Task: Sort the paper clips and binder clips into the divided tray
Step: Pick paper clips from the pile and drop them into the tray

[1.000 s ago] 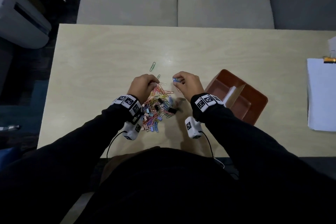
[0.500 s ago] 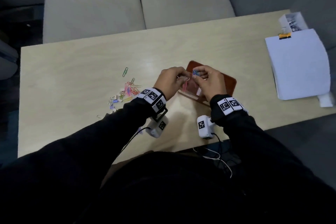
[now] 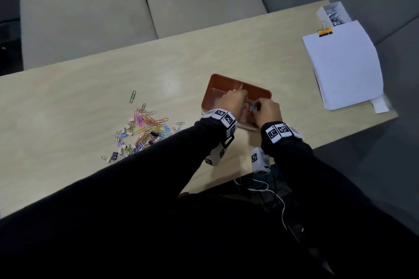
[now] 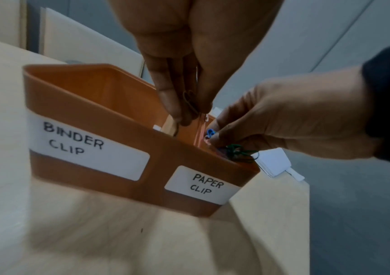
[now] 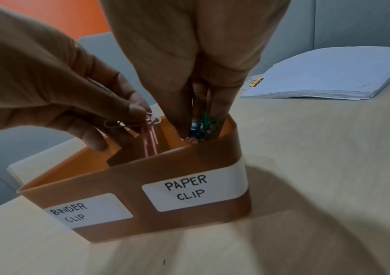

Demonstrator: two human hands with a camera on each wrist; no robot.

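Observation:
The brown divided tray [image 3: 217, 95] sits right of the table's middle; its front wall [image 5: 142, 176] carries the labels BINDER CLIP on the left and PAPER CLIP on the right. My left hand [image 3: 243, 103] pinches pink paper clips [image 5: 149, 137] that dangle into the tray beside the divider. My right hand [image 5: 200, 130] pinches a small bunch of green and blue paper clips [image 5: 204, 124] low inside the PAPER CLIP compartment. From the left wrist, my left hand [image 4: 189, 113] and right hand [image 4: 215, 137] nearly touch over the tray [image 4: 90, 104]. The loose pile of coloured clips [image 3: 145, 129] lies to the left.
One green paper clip [image 3: 132, 96] lies apart, beyond the pile. A stack of white paper [image 3: 344, 65] with an orange binder clip [image 3: 325, 31] and a small white box [image 3: 333, 13] occupy the table's right end. The near table edge runs just behind my wrists.
Both hands left the pile and travelled right with their clips, and now reach down into the tray. The head view swung right with them.

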